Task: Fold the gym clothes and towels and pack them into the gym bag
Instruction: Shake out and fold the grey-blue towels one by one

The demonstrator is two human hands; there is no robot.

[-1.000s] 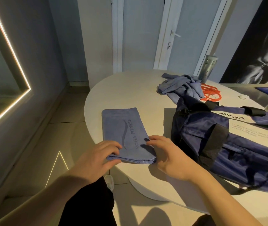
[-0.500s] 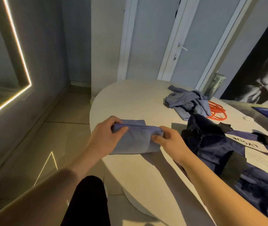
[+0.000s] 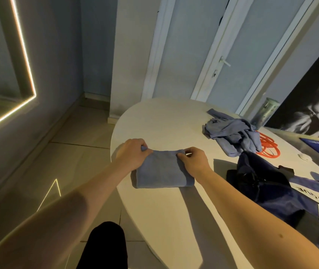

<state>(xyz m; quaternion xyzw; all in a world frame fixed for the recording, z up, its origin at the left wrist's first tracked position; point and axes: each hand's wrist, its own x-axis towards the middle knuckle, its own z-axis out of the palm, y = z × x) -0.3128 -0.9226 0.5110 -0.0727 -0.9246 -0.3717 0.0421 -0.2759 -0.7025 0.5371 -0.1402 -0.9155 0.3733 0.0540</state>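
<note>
A blue towel (image 3: 162,171), folded into a small rectangle, lies flat on the white oval table (image 3: 166,121) near its left edge. My left hand (image 3: 132,155) pinches the towel's far left corner, and my right hand (image 3: 192,160) pinches the far right corner. To the right sits the dark navy gym bag (image 3: 275,189), partly cut off by the frame. A crumpled grey-blue garment (image 3: 232,133) lies further back on the table, apart from both hands.
An orange coiled cord (image 3: 269,147) lies beside the crumpled garment. A metal bottle (image 3: 267,109) stands at the back by the wall. A dark blue flat item (image 3: 315,146) sits at the far right. The table edge drops to tiled floor on the left.
The towel was folded over from its near end onto its far half, making it half as long. Both hands moved from the near edge to the far corners.
</note>
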